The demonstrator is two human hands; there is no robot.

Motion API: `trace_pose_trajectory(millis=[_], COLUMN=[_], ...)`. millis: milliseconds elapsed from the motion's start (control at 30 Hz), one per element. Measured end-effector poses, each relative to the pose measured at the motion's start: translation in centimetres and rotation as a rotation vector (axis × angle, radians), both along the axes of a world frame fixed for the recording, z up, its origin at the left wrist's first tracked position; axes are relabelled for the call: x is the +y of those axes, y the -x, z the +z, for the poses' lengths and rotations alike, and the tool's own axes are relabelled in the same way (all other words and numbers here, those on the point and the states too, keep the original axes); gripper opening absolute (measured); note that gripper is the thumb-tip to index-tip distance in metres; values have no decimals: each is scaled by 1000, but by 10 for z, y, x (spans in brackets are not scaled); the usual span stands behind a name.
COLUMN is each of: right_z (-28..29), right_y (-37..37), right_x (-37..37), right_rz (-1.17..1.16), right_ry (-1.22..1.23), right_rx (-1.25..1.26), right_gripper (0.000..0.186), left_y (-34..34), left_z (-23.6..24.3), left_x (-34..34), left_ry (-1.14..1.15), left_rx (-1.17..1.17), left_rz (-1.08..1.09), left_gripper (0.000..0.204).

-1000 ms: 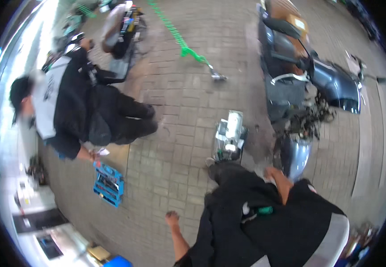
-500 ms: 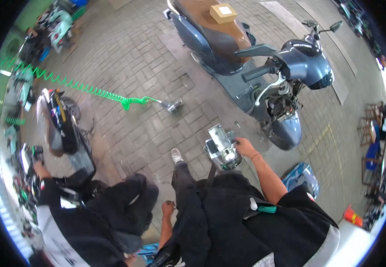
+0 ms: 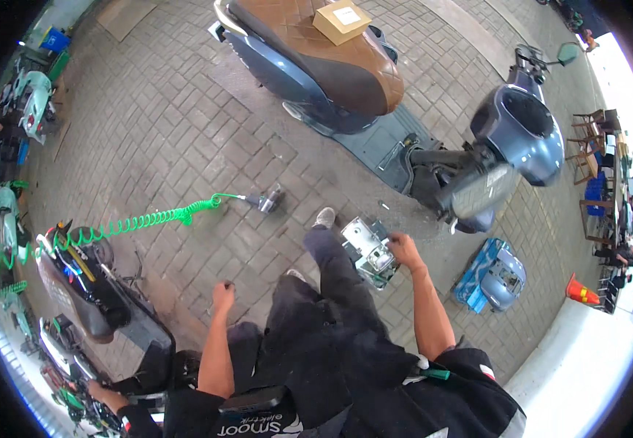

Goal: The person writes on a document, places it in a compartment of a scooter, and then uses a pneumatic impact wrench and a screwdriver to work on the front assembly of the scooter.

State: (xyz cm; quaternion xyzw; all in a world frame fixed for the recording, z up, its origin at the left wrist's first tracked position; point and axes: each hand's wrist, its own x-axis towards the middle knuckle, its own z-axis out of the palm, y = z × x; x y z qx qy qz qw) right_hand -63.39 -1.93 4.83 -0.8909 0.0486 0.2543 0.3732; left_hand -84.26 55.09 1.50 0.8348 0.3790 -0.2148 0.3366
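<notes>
My right hand [image 3: 404, 250] is closed at the side edge of a silver metal tray-like box [image 3: 360, 235], which hangs beside my right leg with small parts in its lower section. The fingertips are partly hidden there. My left hand [image 3: 223, 296] is raised over the paving at my left, its fingers curled; whatever may be in them is too small to make out. A blue-grey scooter [image 3: 309, 80] with a brown seat stands ahead. Its front end is partly stripped, and a loose clear panel [image 3: 481, 191] appears at its front.
A cardboard box [image 3: 340, 22] sits on the scooter seat. A green coiled air hose [image 3: 145, 219] leads to an air tool [image 3: 265, 198] on the paving. A blue-grey fairing [image 3: 505, 279] lies on blue wrap at right, near an orange cone [image 3: 581, 290]. Another scooter [image 3: 83, 292] and a co-worker's hand [image 3: 105, 394] are at left.
My view has shifted forward and turned, bringing the scooter closer. My left hand has risen forward from beside my body. The metal box stays at my right hand. The co-worker has slipped toward the lower left.
</notes>
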Motion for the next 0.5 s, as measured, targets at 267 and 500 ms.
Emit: trace_pose_trajectory(millis=[267,500], right_z=[-100,-257], right_y=[-226,-359], right_x=[8,-107], right_rz=[-274,-134], right_ry=[-4,567], right_rx=[-301,-707], right_gripper=[25,29], left_y=[-145,-243], left_z=[-118,-322], left_x=[-6,23], left_ry=[-82,-168], left_rx=[34,326], left_rz=[-340,-775], left_gripper=[22,31])
